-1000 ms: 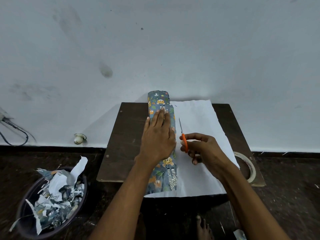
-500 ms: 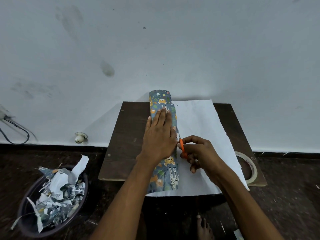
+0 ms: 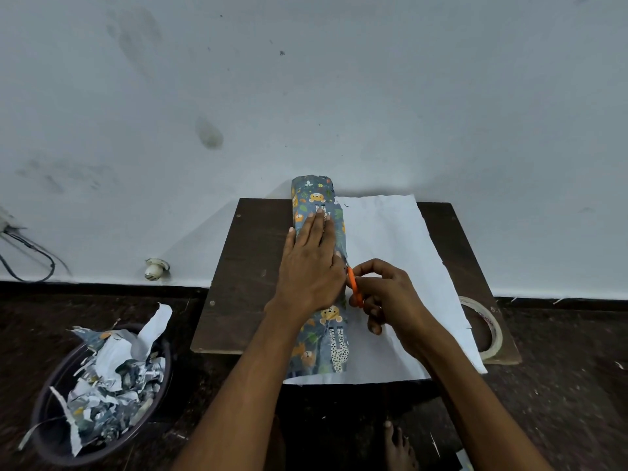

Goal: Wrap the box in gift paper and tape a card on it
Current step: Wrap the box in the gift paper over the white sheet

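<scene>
Blue gift paper printed with animals [image 3: 319,338] is folded over a long box that lies lengthwise on a small dark wooden table [image 3: 248,263]. The paper's white underside [image 3: 390,239] spreads out flat to the right. My left hand [image 3: 311,270] presses flat on top of the wrapped part, fingers pointing away from me. Just right of it, my right hand [image 3: 384,297] holds orange-handled scissors [image 3: 353,283]. Their blades sit against the fold's right edge and are mostly hidden behind my left hand. No card is visible.
A roll of clear tape [image 3: 484,326] lies on the table's right front corner, partly under the paper. A dark bowl [image 3: 54,433] full of paper scraps stands on the floor at left. The wall is close behind the table. My bare toes [image 3: 396,440] show below.
My right hand has moved left with the scissors, from out over the white paper to the edge of the fold beside my left hand. My left hand has stayed in place.
</scene>
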A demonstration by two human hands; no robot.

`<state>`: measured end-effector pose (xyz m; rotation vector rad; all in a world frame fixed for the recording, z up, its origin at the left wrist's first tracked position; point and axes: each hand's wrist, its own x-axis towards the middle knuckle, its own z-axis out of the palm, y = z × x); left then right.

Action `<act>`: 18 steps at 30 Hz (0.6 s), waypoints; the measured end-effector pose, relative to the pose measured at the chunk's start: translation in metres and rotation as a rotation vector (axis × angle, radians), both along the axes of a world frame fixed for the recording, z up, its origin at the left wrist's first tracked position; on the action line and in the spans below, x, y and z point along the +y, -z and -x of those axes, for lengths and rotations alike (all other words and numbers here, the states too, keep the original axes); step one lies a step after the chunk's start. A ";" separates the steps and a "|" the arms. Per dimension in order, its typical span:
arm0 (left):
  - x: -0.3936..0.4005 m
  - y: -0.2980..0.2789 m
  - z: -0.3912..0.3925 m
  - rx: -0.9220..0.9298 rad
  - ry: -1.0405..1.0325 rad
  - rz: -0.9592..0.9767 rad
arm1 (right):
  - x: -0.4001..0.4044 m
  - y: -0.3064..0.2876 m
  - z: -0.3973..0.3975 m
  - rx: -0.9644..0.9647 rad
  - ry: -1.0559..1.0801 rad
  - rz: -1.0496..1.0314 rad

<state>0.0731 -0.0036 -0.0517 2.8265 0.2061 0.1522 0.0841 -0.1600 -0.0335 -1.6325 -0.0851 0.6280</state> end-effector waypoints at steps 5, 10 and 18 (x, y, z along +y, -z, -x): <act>0.000 0.000 0.000 0.011 -0.001 -0.016 | 0.000 -0.001 0.002 -0.022 0.017 -0.009; 0.000 0.000 -0.001 0.031 -0.001 -0.004 | 0.002 0.000 0.005 -0.049 0.035 -0.014; 0.000 -0.002 -0.002 0.050 -0.003 -0.011 | 0.003 -0.002 0.008 -0.054 0.035 -0.014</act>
